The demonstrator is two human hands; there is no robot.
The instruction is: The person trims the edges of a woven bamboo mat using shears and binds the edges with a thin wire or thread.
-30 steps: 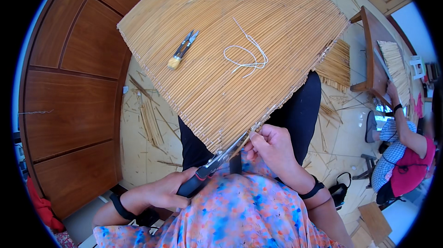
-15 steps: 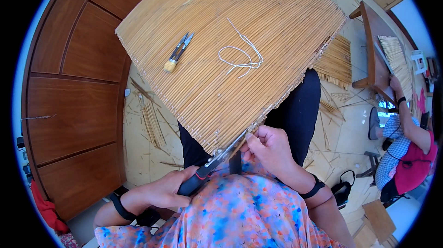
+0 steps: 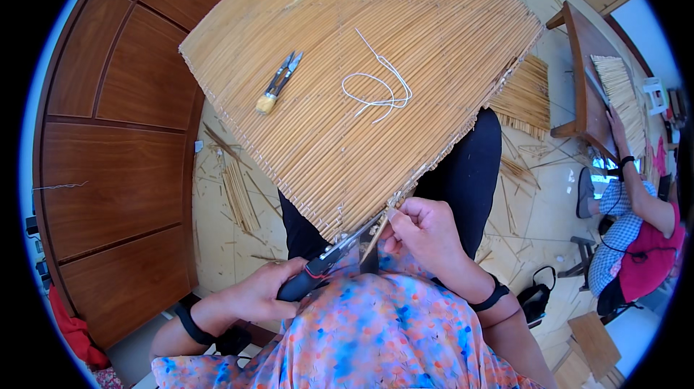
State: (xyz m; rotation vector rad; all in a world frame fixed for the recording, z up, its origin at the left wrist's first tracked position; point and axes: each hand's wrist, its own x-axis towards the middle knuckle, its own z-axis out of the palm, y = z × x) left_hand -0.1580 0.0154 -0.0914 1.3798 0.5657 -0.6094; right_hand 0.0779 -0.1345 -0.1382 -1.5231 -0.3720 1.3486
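A large mat of thin reed sticks (image 3: pixel 325 114) lies across my lap, its near corner close to my body. Beside that corner, my left hand (image 3: pixel 267 291) is closed round the black handle of a long-bladed tool (image 3: pixel 307 280) with red trim. Its metal blade lies along the mat's near edge; the exact kind of tool is unclear. My right hand (image 3: pixel 423 226) pinches a short reed stick (image 3: pixel 372 243) at that edge, thumb against finger, the stick pointing toward my body. On the mat rest small snips (image 3: pixel 280 82) with dark handles and a loose white cord (image 3: pixel 390 89).
A brown wooden cabinet (image 3: pixel 112 172) stands on the left. Reed scraps (image 3: pixel 238 194) litter the tiled floor. At right, another person (image 3: pixel 636 237) works at a wooden bench (image 3: pixel 585 85) with a smaller reed piece (image 3: pixel 620 92). Another reed mat (image 3: pixel 524 96) lies beyond my knee.
The reed stick by my right hand now stands out from the mat's edge toward my body. The tool has shifted slightly. The other person's hand has moved up along the bench.
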